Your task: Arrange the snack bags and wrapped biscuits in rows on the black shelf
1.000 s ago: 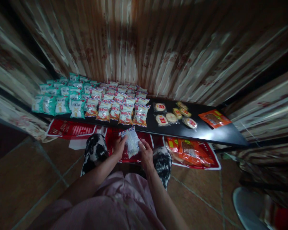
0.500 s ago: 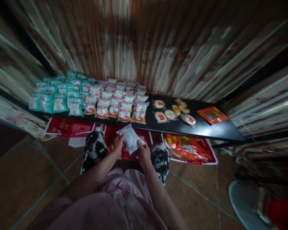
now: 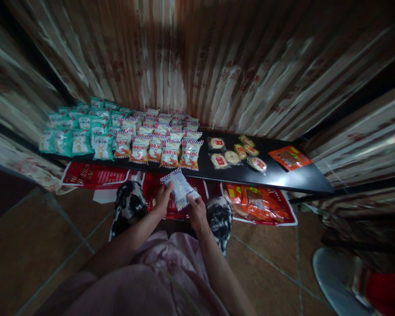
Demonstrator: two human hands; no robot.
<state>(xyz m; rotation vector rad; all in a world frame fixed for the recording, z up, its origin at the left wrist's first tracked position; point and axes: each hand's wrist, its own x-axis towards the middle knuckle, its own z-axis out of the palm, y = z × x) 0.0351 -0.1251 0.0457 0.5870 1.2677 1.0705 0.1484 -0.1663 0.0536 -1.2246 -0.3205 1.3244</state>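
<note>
Between my hands, above a red basket (image 3: pixel 151 182) and in front of the shelf's front edge, is a snack bag (image 3: pixel 181 189) with its pale printed back facing up. My left hand (image 3: pixel 163 199) pinches its left side. The lower right corner is gripped by my right hand (image 3: pixel 196 211), thumb on top. Just beyond, rows of white and orange snack bags (image 3: pixel 170 153) with striped top edges stand on the black shelf (image 3: pixel 240 174). Left of them are several teal and white snack bags (image 3: pixel 82 141).
Round wrapped pastries (image 3: pixel 220 160) and small yellow packets (image 3: pixel 240 151) lie on the shelf's right half. Farther right is a flat orange packet (image 3: pixel 289 158). Below, one red basket (image 3: pixel 288 210) holds orange packets; another red basket (image 3: pixel 112 177) is at left. A grey stool (image 3: pixel 329 276) stands lower right.
The snack bag has been turned and spread flatter between my hands, so more of its back shows. My right hand has shifted slightly left and down along its edge.
</note>
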